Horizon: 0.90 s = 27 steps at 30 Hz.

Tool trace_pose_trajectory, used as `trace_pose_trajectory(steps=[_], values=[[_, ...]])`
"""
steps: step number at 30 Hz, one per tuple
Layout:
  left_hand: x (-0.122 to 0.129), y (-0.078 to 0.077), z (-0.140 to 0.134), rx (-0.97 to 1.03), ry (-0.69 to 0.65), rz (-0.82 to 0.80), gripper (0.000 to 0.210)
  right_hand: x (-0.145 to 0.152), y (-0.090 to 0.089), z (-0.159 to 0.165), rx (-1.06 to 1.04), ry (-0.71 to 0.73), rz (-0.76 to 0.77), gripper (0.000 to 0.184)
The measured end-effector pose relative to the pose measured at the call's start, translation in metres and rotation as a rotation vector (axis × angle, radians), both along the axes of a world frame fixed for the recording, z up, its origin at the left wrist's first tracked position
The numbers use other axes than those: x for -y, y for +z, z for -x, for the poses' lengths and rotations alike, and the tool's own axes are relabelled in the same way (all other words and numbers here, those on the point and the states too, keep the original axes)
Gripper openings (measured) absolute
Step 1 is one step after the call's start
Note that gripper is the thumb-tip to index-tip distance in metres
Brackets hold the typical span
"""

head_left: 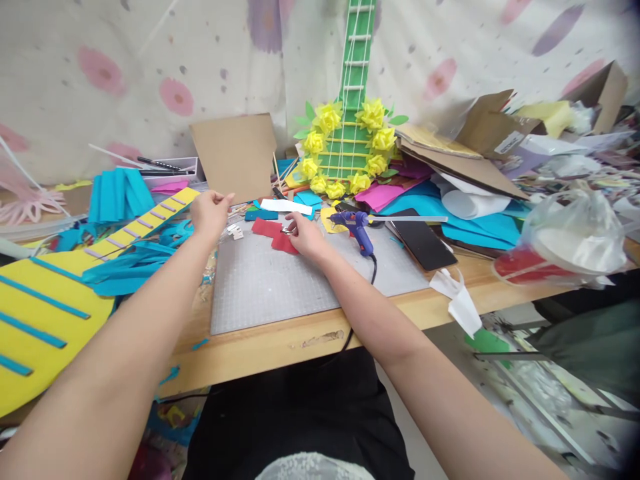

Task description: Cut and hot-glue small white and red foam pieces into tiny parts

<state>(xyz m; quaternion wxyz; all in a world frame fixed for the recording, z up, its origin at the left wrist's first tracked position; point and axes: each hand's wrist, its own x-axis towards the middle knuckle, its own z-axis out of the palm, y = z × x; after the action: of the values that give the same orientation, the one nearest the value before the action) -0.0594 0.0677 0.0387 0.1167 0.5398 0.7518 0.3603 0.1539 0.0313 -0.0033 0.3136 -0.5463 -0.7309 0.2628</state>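
My left hand (pixel 209 215) is raised above the left back corner of the grey cutting mat (pixel 270 293), its thumb and forefinger pinched together; anything between them is too small to make out. Over the mat, my right hand (pixel 306 237) has its fingers curled at a small silver metal piece (pixel 287 231), whose exact kind is unclear. Beneath those fingers lie red pieces of paper or felt (pixel 265 228). A few small silvery-white pieces (pixel 235 231) rest between the hands. Right of my right hand, a blue glue gun (pixel 356 227) with a long glue stick lies on the mat.
A green paper guitar (pixel 345 150) with yellow flowers stands at the back. On the left lies a yellow guitar shape (pixel 55 307) with blue strips (pixel 135 267). Rightward are a black phone (pixel 425 243), coloured sheets (pixel 470 230) and a bagged red cup (pixel 533 263).
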Motion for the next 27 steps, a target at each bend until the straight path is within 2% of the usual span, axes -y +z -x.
trace_pose_trajectory(steps=[3, 8, 10, 13, 18, 21, 27], values=[[0.012, 0.002, 0.012, -0.234, 0.004, 0.075, 0.037, 0.002, 0.000, 0.004, -0.035, 0.025, -0.004, 0.040], [0.023, -0.010, 0.021, -0.449, -0.124, 0.223, 0.013, 0.004, -0.001, 0.009, -0.205, 0.128, -0.082, 0.040], [0.023, -0.015, 0.021, -0.494, -0.154, 0.281, 0.010, 0.004, -0.001, 0.010, -0.259, 0.144, -0.102, 0.038], [0.019, -0.021, 0.021, -0.495, -0.125, 0.339, 0.002, 0.004, -0.003, 0.011, -0.293, 0.136, -0.090, 0.036], [0.011, -0.027, 0.020, -0.464, -0.097, 0.448, 0.003, 0.004, -0.007, 0.015, -0.370, 0.122, -0.059, 0.034], [0.013, -0.028, 0.020, -0.474, -0.119, 0.382, 0.003, 0.004, -0.008, 0.018, -0.432, 0.109, -0.017, 0.036], [0.026, -0.017, 0.021, -0.432, -0.066, 0.099, 0.008, 0.004, -0.007, 0.024, -0.481, 0.095, 0.084, 0.038]])
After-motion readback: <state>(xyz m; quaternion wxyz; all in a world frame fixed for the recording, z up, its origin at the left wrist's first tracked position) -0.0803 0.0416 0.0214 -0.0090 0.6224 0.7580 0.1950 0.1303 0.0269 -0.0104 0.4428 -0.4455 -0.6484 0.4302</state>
